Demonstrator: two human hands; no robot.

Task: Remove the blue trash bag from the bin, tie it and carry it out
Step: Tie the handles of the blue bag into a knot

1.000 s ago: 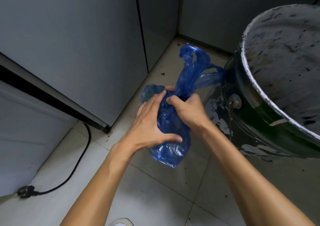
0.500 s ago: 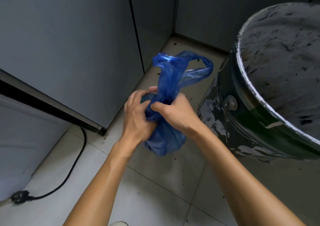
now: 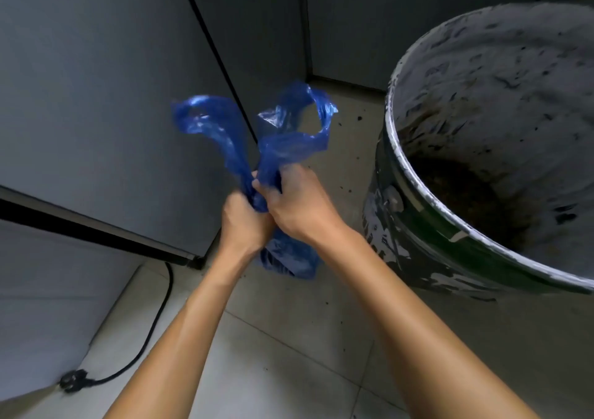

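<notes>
Tying step: both hands, left hand and right hand, are gripping the blue trash bag closed at its neck, beside the bin; next, crossing its two loose ends into a knot.

The blue plastic trash bag hangs at centre between the grey cabinet panels at nine o'clock and the paint-spattered round bin at three, black power cord at seven.
</notes>
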